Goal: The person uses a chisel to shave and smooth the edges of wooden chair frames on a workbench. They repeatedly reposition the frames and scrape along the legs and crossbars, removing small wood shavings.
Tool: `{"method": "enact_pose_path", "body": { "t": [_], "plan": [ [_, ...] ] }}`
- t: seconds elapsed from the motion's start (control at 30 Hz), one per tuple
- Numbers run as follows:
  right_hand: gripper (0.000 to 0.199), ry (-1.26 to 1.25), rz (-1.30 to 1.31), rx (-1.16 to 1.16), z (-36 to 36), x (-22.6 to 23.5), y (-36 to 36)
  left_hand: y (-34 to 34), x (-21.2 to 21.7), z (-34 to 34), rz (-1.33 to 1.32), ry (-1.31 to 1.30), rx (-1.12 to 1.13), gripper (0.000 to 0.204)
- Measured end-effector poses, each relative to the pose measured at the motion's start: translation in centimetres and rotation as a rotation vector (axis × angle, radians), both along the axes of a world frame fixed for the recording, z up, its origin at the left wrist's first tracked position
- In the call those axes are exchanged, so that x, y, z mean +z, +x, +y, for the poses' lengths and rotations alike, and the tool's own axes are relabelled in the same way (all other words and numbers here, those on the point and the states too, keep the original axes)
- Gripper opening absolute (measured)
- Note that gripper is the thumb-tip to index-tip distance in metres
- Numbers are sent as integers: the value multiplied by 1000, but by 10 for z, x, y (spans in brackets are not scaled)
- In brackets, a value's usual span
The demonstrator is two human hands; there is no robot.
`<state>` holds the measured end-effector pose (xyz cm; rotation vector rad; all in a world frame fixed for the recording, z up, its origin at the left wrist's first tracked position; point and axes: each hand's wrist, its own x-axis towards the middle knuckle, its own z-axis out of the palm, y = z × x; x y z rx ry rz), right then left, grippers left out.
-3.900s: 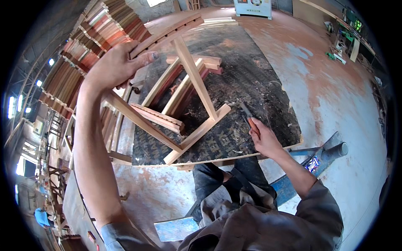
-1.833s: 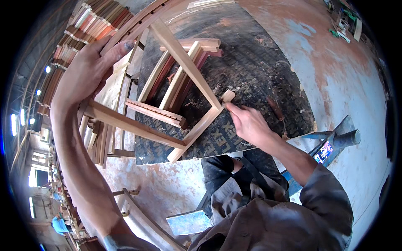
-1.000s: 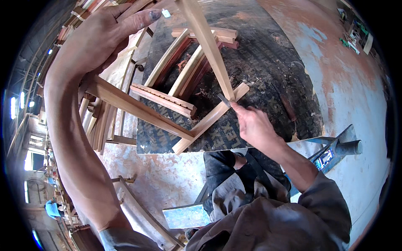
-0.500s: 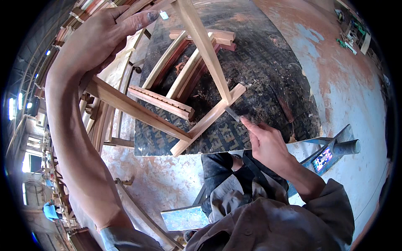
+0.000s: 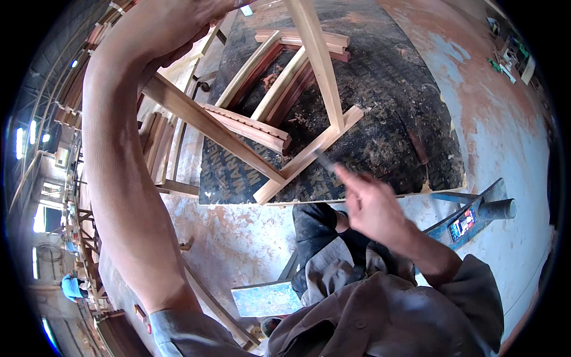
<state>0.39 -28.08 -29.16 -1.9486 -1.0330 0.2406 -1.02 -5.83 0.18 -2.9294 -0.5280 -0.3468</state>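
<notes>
Right hand: closed around the blade, index finger stretched along it, just in front of the rail; blur hid whether steel touched wood.
Left hand: well behind the rail, fingers curled; the upper edge cut them off, so how tightly they closed, and on what, could not be told.
Frame: its rail lay on the table, its two legs leading back from there.
Blade risk: a hasty stroke could have skidded off the rail and scored a leg.
Frame risk: with a slack left hand, pressure on the rail could have swung the frame into the sticks just behind it.
Brown tool: right of the rail, where a wide sweep could have knocked it.
Blade change: half a second earlier its tip was by the rail's right joint; at this moment it was nearer the middle.
Left hand change: its thumb had left the view.
Sticks change: none seen relative to the rail.
</notes>
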Motion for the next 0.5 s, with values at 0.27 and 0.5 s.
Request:
{"method": "enact_pose_path", "body": {
  "t": [0.27, 0.5],
  "plan": [
    [68, -173, -32, 137, 51, -10, -46, 7, -1, -3, -17, -65, 88, 73],
    [62, -227, 11, 104, 53, 1, -61, 4, -2, 9, -66, -102, 81, 61]
  ]
}}
